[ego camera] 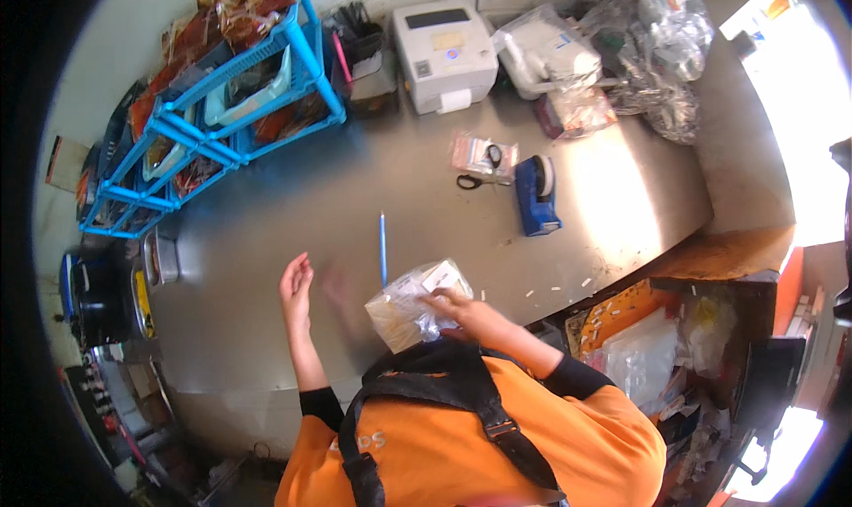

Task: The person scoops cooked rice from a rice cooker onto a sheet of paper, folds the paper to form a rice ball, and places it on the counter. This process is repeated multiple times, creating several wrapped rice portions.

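Note:
My right hand is on a clear plastic packet at the near edge of the steel table. Its fingers lie over the crumpled side of the plastic, and the thumb is partly hidden. Inside the packet is something tan, and a white label with print shows near its top corner. My left hand is raised over the table to the left of the packet. It holds nothing, and its fingers are loosely curled. A blue pencil lies just beyond the packet, its lower end meeting the packet's edge.
Beyond the packet are black-handled scissors, a pack of small bags and a blue tape dispenser. A label printer stands at the back, with a blue plastic rack to its left. White scraps dot the right front edge.

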A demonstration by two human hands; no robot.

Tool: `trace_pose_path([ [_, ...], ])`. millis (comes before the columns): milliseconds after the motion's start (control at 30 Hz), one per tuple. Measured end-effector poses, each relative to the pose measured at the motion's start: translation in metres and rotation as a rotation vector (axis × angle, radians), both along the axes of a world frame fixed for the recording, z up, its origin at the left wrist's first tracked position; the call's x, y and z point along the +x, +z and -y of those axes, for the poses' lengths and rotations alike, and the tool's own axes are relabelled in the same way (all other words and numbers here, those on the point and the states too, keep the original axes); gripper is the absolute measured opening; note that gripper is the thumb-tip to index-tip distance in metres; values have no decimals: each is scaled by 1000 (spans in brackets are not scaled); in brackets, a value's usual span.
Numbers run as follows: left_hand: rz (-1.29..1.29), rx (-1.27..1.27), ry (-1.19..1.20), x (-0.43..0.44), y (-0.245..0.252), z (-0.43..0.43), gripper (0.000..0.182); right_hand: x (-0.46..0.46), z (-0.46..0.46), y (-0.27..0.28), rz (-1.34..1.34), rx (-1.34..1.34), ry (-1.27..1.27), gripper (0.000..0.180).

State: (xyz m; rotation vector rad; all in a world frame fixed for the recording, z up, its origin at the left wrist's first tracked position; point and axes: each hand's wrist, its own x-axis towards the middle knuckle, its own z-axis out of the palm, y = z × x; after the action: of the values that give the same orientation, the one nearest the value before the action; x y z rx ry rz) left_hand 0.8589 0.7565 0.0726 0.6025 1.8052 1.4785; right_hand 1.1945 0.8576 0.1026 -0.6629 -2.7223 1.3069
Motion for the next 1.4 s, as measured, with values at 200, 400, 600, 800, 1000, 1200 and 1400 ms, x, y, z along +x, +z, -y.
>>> trace_pose_path([
  [200,5,3,126,13,6,25,34,2,-32,31,-126,-15,-154,31],
  [400,-43,-60,155,8,5,45,33,133,-118,135,-165,248,-431,36],
  [600,-50,-62,167,13,0,43,32,211,-246,83,-205,493,-712,28],
  [800,-6,-100,149,29,5,35,31,178,-320,-37,123,645,-1168,49],
  [1000,-28,-176,215,36,5,48,31,18,-295,-36,-523,593,-1136,42],
  [1200,-109,-63,195,28,-1,77,30,-110,-325,-58,-437,21,-1217,25],
  [1400,-99,-209,222,37,4,91,31,-107,-281,11,-778,288,-785,17],
])
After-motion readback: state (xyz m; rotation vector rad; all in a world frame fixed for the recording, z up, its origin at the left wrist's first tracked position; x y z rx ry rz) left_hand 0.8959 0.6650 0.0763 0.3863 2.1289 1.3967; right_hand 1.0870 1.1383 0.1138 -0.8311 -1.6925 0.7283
